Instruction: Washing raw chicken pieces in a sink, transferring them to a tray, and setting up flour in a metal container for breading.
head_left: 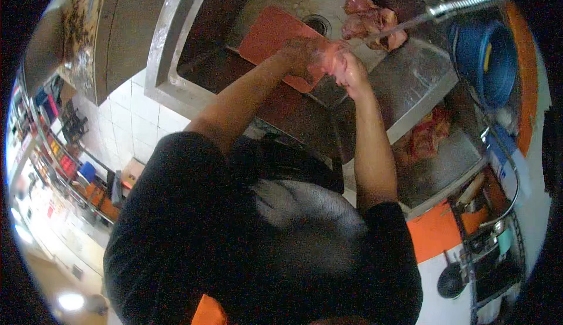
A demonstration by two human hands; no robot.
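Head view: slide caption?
Left hand and right hand meet at the edge of a red rectangular board in a grey metal sink, raw red meat nearby.

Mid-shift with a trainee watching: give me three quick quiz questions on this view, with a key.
1. What colour is the board beneath the left hand? A) green; B) red; C) white.
2. True or false: the blue tub is left of the sink.
3. What lies in the sink just right of the drain?

Key:
1. B.
2. False; it is on the right.
3. Raw meat.
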